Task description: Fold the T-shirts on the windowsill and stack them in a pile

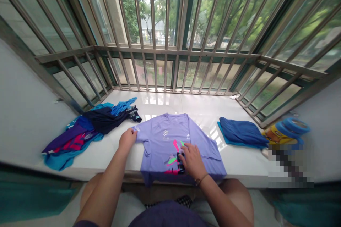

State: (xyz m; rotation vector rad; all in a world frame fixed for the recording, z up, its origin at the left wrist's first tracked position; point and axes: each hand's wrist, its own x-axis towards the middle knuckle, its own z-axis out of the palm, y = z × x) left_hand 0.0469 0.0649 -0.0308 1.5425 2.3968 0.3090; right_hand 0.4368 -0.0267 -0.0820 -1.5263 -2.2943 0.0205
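Note:
A lavender T-shirt (160,149) with a bright pink, green and black print lies spread face up on the white window sill (170,99), its collar toward the window. Its lower hem hangs over the sill's front edge. My left hand (128,139) pinches the end of the sleeve on the left. On the shirt's front, beside the print, my right hand (192,158) rests with fingers spread. The sleeve on the right side lies against the body of the shirt.
A heap of blue, navy, purple and pink clothes (90,124) lies at left. Folded blue garments (239,131) are stacked at right, next to a blue and yellow bottle (286,133). Metal window bars (173,49) enclose the sill's back and sides. A pixelated patch hides something at right.

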